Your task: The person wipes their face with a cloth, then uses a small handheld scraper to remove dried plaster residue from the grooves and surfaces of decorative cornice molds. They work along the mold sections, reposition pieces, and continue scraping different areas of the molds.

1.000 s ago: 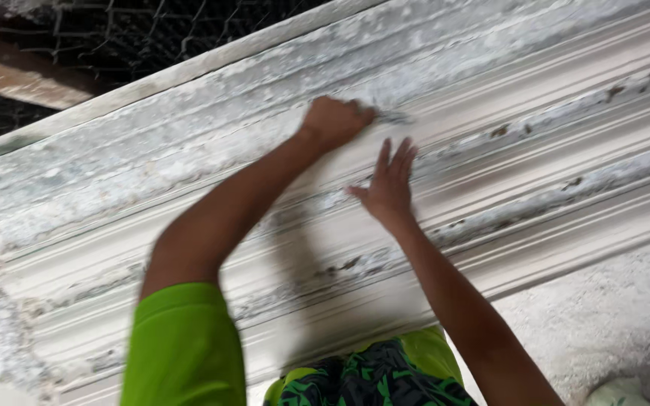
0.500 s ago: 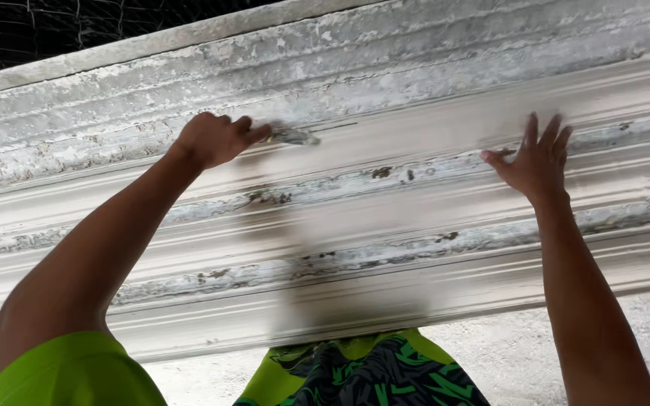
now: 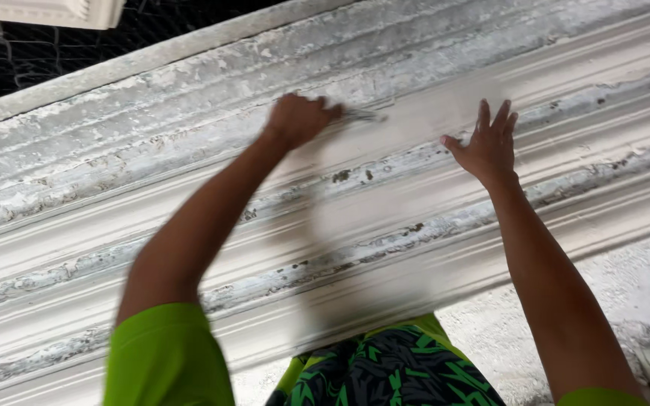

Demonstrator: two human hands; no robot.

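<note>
A long white plaster moulding (image 3: 189, 225) with ridges and grooves runs across the whole view, flaked grey in places. My left hand (image 3: 299, 119) is closed around a small flat tool (image 3: 362, 116) whose blurred blade rests on the upper part of the moulding. My right hand (image 3: 487, 146) lies flat on the moulding to the right of it, fingers spread, holding nothing. Both arms reach out from green sleeves.
Behind the moulding's top edge is dark wire mesh (image 3: 31, 53), with a white moulded piece (image 3: 54, 11) at the top left corner. A rough white dusty floor (image 3: 626, 293) shows at the lower right. My patterned green and black shorts (image 3: 385, 372) are at the bottom.
The left hand with the tool has slid along the moulding. The right hand has moved in closer to the left one, still flat on the surface. The view has shifted.
</note>
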